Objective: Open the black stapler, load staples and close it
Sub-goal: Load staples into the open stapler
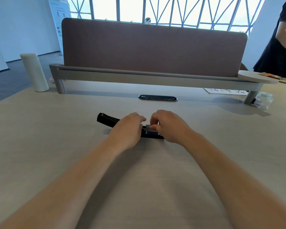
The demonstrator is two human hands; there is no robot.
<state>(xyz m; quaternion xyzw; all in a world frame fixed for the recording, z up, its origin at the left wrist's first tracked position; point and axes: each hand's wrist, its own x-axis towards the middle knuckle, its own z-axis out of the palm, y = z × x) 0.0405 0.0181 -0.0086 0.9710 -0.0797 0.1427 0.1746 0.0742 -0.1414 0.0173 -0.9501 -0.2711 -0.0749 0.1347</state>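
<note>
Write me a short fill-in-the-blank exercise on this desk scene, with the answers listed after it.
1. The stapler on the desk is ____ in colour.
2. The right hand pinches something small above the stapler, while the ____ hand steadies it.
3. The white cylinder stands at the desk's far ____ corner.

Missing words: black; left; left

1. Stapler (106, 120): black plastic, semi-gloss.
2. Tabletop (56, 129): pale wood-look laminate, smooth, matt.
3. Divider panel (153, 48): brown cloth, matt.
4. Cylinder (34, 72), far-left corner: off-white, matt.
5. Jar (263, 100), right edge: clear, glossy.
</note>
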